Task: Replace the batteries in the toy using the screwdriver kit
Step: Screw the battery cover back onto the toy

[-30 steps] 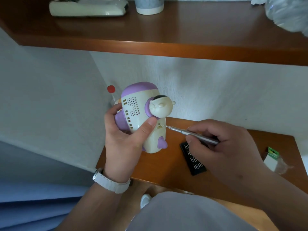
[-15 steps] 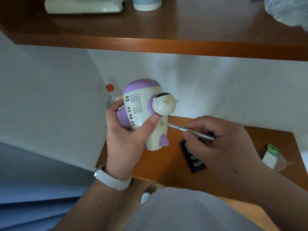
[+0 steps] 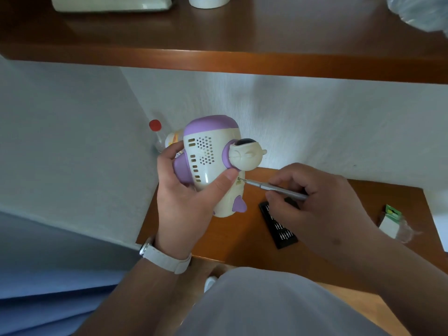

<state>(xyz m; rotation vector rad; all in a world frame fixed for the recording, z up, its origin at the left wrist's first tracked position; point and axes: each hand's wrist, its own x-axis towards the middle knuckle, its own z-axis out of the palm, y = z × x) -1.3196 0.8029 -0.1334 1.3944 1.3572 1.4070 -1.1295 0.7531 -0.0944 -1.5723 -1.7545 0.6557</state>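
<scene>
A view looking down at two bare hands working above a small wooden table (image 3: 242,241) set into a corner of pale textured walls (image 3: 72,141). The left hand (image 3: 186,204), with a white watch (image 3: 164,258) on the wrist, grasps a cream and purple toy (image 3: 211,161) and holds it in the air over the table's back left corner, thumb pressed on its perforated shell. The right hand (image 3: 312,207) is closed around a slim silver screwdriver (image 3: 274,189), whose tip touches a small hole in the toy just beside the thumb. On the table, partly under the right hand, lies a black case of screwdriver bits (image 3: 282,232). Near the table's right edge sits a small green and white packet (image 3: 390,221) in clear wrap. A bottle with a red cap (image 3: 155,126) stands behind the toy in the corner. Above runs a wooden shelf (image 3: 242,44) holding a pale flat device (image 3: 109,3) and the base of a cup (image 3: 208,0).
</scene>
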